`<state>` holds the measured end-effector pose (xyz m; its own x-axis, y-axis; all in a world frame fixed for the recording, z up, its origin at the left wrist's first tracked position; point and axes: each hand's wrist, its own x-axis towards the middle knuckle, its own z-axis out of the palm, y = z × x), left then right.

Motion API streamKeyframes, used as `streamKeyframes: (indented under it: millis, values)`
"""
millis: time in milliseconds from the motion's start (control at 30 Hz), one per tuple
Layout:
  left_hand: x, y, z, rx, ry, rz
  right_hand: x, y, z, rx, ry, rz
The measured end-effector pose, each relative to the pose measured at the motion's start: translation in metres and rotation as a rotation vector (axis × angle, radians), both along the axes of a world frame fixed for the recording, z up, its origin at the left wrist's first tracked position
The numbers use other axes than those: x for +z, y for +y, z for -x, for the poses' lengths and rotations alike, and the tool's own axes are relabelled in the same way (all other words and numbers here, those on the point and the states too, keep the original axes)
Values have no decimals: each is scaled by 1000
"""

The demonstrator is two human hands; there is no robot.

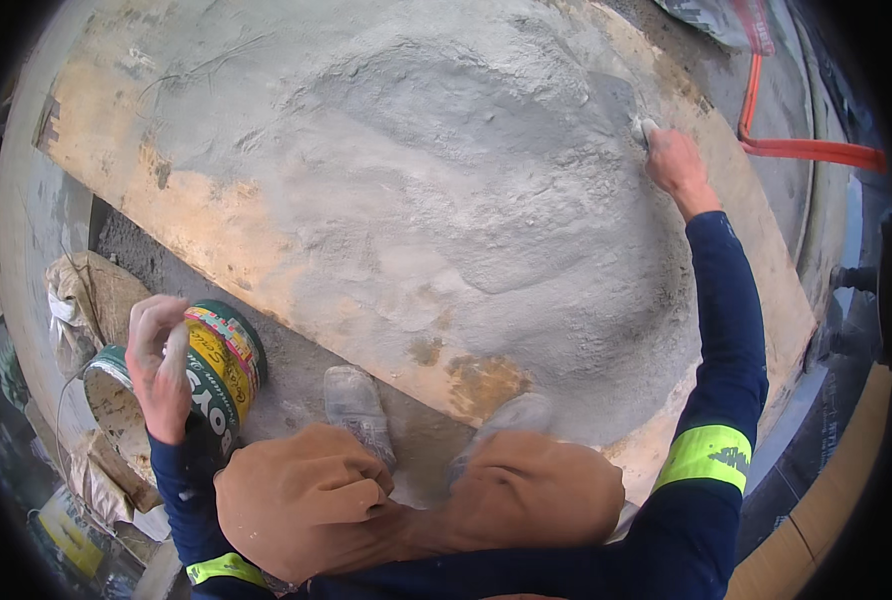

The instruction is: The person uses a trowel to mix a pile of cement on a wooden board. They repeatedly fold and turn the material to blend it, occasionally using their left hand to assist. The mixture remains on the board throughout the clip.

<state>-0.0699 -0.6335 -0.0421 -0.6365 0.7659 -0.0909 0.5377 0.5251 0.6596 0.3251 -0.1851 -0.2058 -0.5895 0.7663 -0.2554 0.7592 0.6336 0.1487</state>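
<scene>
Grey cement-like powder (446, 195) is heaped and spread over a large wooden board (191, 217) on the ground. At the heap's upper right, my right hand (675, 161) is closed around the handle of a trowel (612, 97), whose grey-coated blade lies against the powder. My left hand (162, 352), dusted grey, hovers with curled fingers over a green and yellow paint bucket (225, 367) lying on its side at the left; nothing shows in its fingers.
Dusty shoes (356, 401) stand at the board's near edge. An orange strap or flat hose (813, 148) lies at the upper right beside a printed bag (723, 22). A crumpled sack (97, 300) lies behind the bucket, at the left.
</scene>
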Motion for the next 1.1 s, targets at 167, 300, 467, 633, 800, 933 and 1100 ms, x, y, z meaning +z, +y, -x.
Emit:
streamKeyframes:
  millis: [167,300,467,633,800,933,1100]
  values:
    - [-145,68,42,-177,223,222,24,-11,-50,-1,39,-85]
    - [-232,108,70,36,629,312,31,27,-26,-189,24,-175]
    - [-292,112,79,195,793,203,-19,87,15,-297,158,10]
    - [-298,112,75,225,744,182,-17,54,52,-40,126,173]
    - [-295,104,81,232,749,224,25,8,55,148,-201,105]
    - [-299,101,82,246,749,216,63,22,4,451,-173,-110]
    - [-297,106,79,238,749,215,50,81,46,-33,-164,-182]
